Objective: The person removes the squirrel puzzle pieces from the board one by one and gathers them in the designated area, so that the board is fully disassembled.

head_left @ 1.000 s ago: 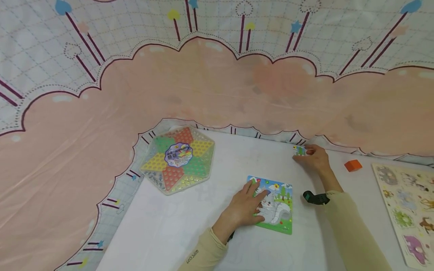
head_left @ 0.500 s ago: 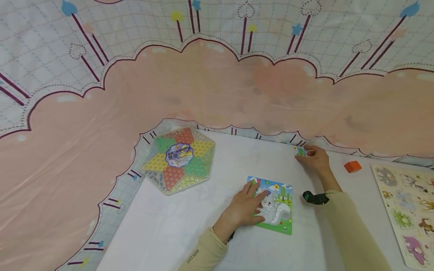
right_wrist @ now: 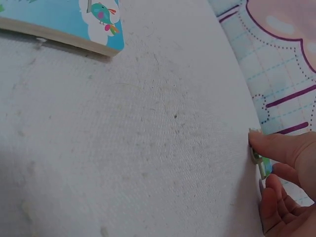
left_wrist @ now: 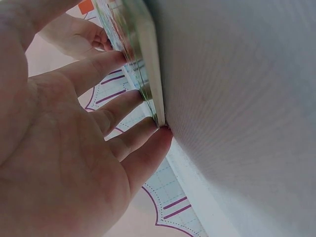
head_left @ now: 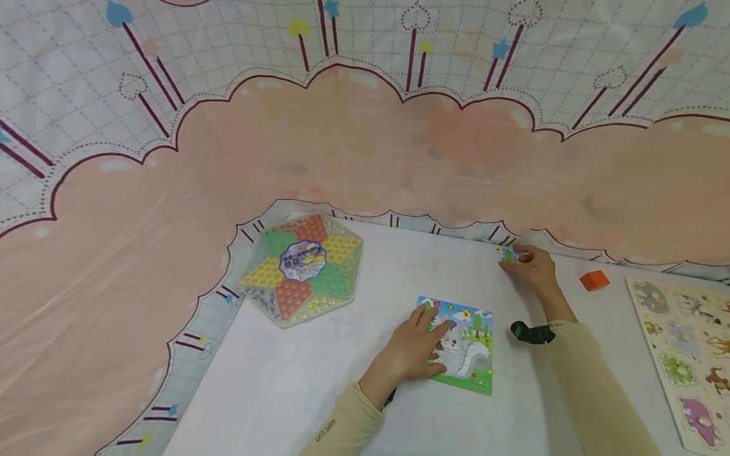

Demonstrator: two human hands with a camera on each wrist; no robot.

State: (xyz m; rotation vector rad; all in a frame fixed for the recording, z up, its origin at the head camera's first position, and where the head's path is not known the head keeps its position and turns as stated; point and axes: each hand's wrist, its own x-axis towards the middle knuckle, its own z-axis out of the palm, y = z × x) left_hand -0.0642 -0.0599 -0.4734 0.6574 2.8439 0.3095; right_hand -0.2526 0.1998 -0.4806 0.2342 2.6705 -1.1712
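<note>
A square jigsaw board (head_left: 475, 364) with a squirrel picture lies on the white table. My left hand (head_left: 406, 348) rests on its left part with straight, spread fingers, covering some of the picture. In the left wrist view, the fingertips (left_wrist: 118, 58) touch the board's face and edge (left_wrist: 154, 69). Farther back, my right hand (head_left: 533, 269) pinches a small jigsaw piece (head_left: 506, 254) with green and blue print between thumb and fingers. The right wrist view shows this piece (right_wrist: 266, 167) close to the table surface, partly hidden by the thumb (right_wrist: 269, 145).
A hexagonal Chinese checkers set (head_left: 336, 304) lies at the back left. An orange block (head_left: 594, 280) sits right of my right hand. A wooden animal peg board (head_left: 664, 329) lies at the far right. Behind the table rises a patterned cloth (head_left: 365, 145).
The right hand and the jigsaw piece have shifted very slightly right. The left hand stays spread on the board.
</note>
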